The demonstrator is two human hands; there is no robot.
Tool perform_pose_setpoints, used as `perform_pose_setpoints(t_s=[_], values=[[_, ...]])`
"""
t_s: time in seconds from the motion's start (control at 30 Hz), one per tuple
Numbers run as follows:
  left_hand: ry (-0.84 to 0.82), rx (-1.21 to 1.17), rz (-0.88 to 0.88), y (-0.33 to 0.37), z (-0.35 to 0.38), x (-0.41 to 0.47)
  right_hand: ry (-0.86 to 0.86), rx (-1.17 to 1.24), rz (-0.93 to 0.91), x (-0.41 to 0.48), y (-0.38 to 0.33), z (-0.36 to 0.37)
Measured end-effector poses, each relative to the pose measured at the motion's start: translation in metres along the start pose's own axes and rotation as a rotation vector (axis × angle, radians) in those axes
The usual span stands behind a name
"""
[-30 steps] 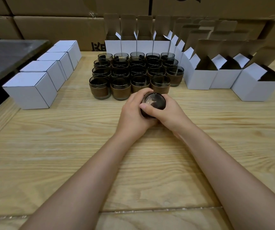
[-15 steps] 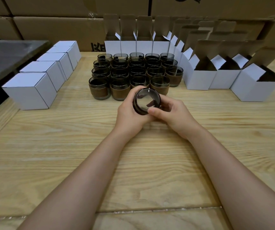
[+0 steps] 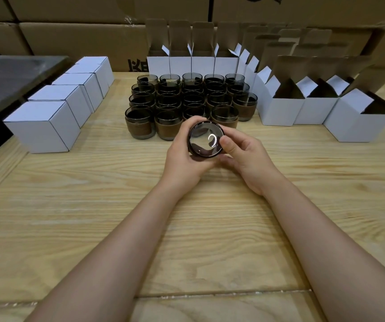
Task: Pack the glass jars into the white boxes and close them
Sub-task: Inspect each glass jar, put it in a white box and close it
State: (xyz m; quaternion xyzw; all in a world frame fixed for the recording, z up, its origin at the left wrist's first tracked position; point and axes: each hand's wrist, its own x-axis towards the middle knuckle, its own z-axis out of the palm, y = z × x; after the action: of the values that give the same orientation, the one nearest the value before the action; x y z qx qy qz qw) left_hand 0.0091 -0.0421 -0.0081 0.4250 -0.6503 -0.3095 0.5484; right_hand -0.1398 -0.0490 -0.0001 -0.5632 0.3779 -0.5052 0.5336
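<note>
Leftmost, closed white boxes [image 3: 45,126] line the counter [image 3: 93,205]; centrally, my left hand [image 3: 182,156] and right hand [image 3: 245,156] together clasp one tilted glass jar [image 3: 205,141] before the grouped jars [image 3: 186,98]; rightward, open white boxes [image 3: 282,110] stand.

The near half of the table [image 3: 75,217] lies bare on both sides of the forearms. Farther back, the jars [image 3: 186,98] stand packed rim to rim, hemmed by closed boxes [image 3: 45,126] on the left and open boxes [image 3: 284,110] behind and right, flaps raised.
</note>
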Motion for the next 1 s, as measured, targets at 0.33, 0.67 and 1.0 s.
perform_pose_setpoints(t_s=[0.33, 0.67, 1.0], values=[[0.016, 0.103, 0.064, 0.004, 0.004, -0.002, 0.077, 0.079, 0.013, 0.002, -0.001, 0.010], [0.006, 0.236, 0.207, 0.000, 0.008, -0.002, 0.241, 0.014, -0.022, 0.006, 0.005, 0.023], [-0.024, 0.190, 0.075, -0.003, 0.006, -0.002, 0.232, -0.338, -0.144, 0.000, 0.006, 0.030]])
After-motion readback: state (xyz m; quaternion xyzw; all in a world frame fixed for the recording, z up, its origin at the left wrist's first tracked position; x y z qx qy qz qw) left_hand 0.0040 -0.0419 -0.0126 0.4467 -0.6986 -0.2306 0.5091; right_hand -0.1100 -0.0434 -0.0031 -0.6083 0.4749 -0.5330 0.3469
